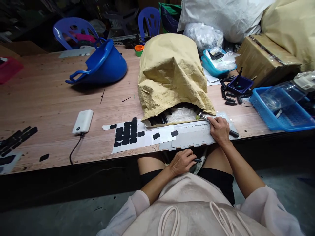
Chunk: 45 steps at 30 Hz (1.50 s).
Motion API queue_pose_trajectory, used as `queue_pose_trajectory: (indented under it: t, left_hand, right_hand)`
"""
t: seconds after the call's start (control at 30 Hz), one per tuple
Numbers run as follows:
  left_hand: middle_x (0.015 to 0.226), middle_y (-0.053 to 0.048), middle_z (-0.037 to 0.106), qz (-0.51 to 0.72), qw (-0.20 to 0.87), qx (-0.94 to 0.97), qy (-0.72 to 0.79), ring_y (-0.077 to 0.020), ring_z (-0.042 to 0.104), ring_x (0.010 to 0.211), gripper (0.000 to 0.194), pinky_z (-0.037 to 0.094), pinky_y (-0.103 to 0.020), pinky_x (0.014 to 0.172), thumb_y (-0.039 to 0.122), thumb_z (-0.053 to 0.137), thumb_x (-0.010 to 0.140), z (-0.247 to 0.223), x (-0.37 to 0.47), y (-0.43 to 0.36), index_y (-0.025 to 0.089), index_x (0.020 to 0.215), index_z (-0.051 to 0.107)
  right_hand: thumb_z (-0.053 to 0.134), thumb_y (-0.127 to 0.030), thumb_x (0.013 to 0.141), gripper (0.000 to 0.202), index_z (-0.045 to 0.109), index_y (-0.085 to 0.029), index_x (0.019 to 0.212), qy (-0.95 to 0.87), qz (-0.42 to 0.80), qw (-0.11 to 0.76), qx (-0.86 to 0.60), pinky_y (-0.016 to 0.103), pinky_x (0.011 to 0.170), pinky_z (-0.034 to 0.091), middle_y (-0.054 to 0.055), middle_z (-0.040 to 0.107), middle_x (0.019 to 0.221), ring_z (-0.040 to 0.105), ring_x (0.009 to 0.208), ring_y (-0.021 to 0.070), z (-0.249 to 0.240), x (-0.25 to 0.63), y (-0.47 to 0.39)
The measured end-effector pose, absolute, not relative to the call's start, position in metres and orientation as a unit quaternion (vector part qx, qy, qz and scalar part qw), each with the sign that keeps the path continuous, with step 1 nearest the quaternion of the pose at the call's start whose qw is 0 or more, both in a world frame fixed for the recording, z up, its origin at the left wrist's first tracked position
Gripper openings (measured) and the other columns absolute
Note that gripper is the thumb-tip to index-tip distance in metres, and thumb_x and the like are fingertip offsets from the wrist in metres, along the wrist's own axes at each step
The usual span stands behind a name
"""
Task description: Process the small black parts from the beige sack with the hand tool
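My right hand [220,130] is closed round a small hammer [233,133] with a black handle; its metal and yellowish head points left, at the mouth of the sack. Over my lap, below the table edge, my left hand [182,162] grips a black piece [197,160] that sticks out to the right of the fingers. A tan sack [173,75] lies in front of me, its open mouth facing me with dark pieces inside. White sheets [147,146] bear rows of black rounded patches [126,132], and a grey board [194,140] lies along the table edge.
A white power bank [83,122] with a black cable lies on the left, a tilted blue tub [105,64] behind it. To the right are a blue basket [265,114] holding a clear jar, a purple tray [241,86] among black pieces, and a cardboard box [261,59].
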<state>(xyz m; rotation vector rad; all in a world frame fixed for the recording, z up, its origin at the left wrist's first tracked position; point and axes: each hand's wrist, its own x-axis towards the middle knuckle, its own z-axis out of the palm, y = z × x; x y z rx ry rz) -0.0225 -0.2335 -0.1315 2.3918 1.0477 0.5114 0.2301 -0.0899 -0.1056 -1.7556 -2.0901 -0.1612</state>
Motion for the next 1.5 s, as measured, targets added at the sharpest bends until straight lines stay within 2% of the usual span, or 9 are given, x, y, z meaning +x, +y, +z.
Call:
queue_pose_trajectory:
  t: [0.1, 0.2, 0.33, 0.43, 0.57, 0.73, 0.87, 1.0, 1.5]
  left_hand:
    - [0.119, -0.011, 0.071, 0.188, 0.225, 0.873, 0.391, -0.0217, 0.072, 0.094, 0.027, 0.060, -0.034, 0.080, 0.032, 0.056, 0.104, -0.135, -0.018, -0.238, 0.022, 0.124, 0.070]
    - [0.109, -0.010, 0.073, 0.230, 0.224, 0.869, 0.376, -0.0216, 0.071, 0.097, 0.026, 0.060, -0.035, 0.086, 0.034, 0.054, 0.105, -0.114, -0.022, -0.224, 0.024, 0.121, 0.072]
    - [0.106, -0.010, 0.073, 0.290, 0.151, 0.736, 0.594, -0.0229, 0.070, 0.099, 0.025, 0.058, -0.035, 0.088, 0.033, 0.052, 0.104, -0.074, -0.046, -0.171, 0.024, 0.112, 0.074]
    - [0.111, -0.013, 0.072, 0.244, 0.086, 0.595, 0.761, -0.0275, 0.070, 0.100, 0.024, 0.056, -0.038, 0.085, 0.036, 0.057, 0.100, -0.054, -0.068, -0.123, 0.021, 0.104, 0.076]
    - [0.107, -0.020, 0.076, 0.123, 0.105, 0.522, 0.837, -0.0373, 0.071, 0.105, 0.030, 0.054, -0.045, 0.087, 0.042, 0.062, 0.096, -0.043, -0.076, -0.086, 0.017, 0.102, 0.079]
    - [0.111, -0.022, 0.075, 0.089, 0.131, 0.524, 0.837, -0.0412, 0.071, 0.107, 0.026, 0.052, -0.047, 0.084, 0.036, 0.063, 0.093, -0.039, -0.066, -0.087, 0.015, 0.098, 0.079]
    - [0.114, -0.015, 0.071, 0.173, 0.108, 0.580, 0.788, -0.0343, 0.069, 0.107, 0.020, 0.052, -0.041, 0.085, 0.032, 0.064, 0.094, -0.042, -0.060, -0.114, 0.020, 0.106, 0.075]
    - [0.111, -0.008, 0.070, 0.227, 0.151, 0.703, 0.657, -0.0266, 0.066, 0.109, 0.016, 0.050, -0.036, 0.095, 0.027, 0.069, 0.096, -0.055, -0.045, -0.135, 0.023, 0.111, 0.073]
    - [0.099, -0.003, 0.071, 0.265, 0.237, 0.726, 0.589, -0.0251, 0.061, 0.103, 0.017, 0.046, -0.040, 0.097, 0.028, 0.083, 0.087, -0.096, -0.032, -0.109, 0.026, 0.104, 0.079]
  right_hand:
    - [0.054, -0.024, 0.097, 0.039, 0.075, -0.030, 0.130, -0.750, -0.060, 0.203, -0.627, 0.038, 0.079, 0.031, 0.011, 0.064, 0.105, 0.047, 0.098, 0.0264, -0.105, 0.229, -0.091]
    - [0.056, -0.022, 0.095, 0.042, 0.074, -0.030, 0.131, -0.749, -0.062, 0.202, -0.628, 0.038, 0.079, 0.031, 0.011, 0.063, 0.107, 0.046, 0.098, 0.0266, -0.105, 0.228, -0.092]
    - [0.056, -0.022, 0.093, 0.041, 0.075, -0.030, 0.130, -0.745, -0.065, 0.208, -0.630, 0.038, 0.079, 0.031, 0.011, 0.063, 0.106, 0.045, 0.097, 0.0265, -0.107, 0.227, -0.092]
    - [0.057, -0.022, 0.094, 0.041, 0.075, -0.030, 0.129, -0.746, -0.062, 0.211, -0.628, 0.038, 0.079, 0.032, 0.011, 0.063, 0.105, 0.046, 0.097, 0.0265, -0.106, 0.227, -0.091]
    - [0.054, -0.025, 0.099, 0.037, 0.075, -0.029, 0.129, -0.748, -0.062, 0.202, -0.629, 0.038, 0.079, 0.032, 0.011, 0.064, 0.105, 0.047, 0.098, 0.0261, -0.104, 0.227, -0.091]
    - [0.053, -0.025, 0.100, 0.037, 0.075, -0.028, 0.129, -0.744, -0.061, 0.194, -0.637, 0.038, 0.080, 0.033, 0.010, 0.066, 0.105, 0.049, 0.098, 0.0263, -0.100, 0.224, -0.093]
    - [0.050, -0.028, 0.102, 0.037, 0.075, -0.028, 0.128, -0.739, -0.052, 0.199, -0.642, 0.039, 0.082, 0.033, 0.011, 0.066, 0.107, 0.049, 0.099, 0.0265, -0.099, 0.222, -0.095]
    - [0.054, -0.027, 0.099, 0.036, 0.075, -0.027, 0.129, -0.738, -0.048, 0.199, -0.643, 0.039, 0.084, 0.035, 0.011, 0.065, 0.108, 0.050, 0.101, 0.0275, -0.098, 0.223, -0.095]
    - [0.052, -0.031, 0.103, 0.029, 0.077, -0.024, 0.116, -0.739, -0.046, 0.220, -0.635, 0.036, 0.079, 0.039, 0.009, 0.068, 0.099, 0.055, 0.094, 0.0252, -0.089, 0.228, -0.098]
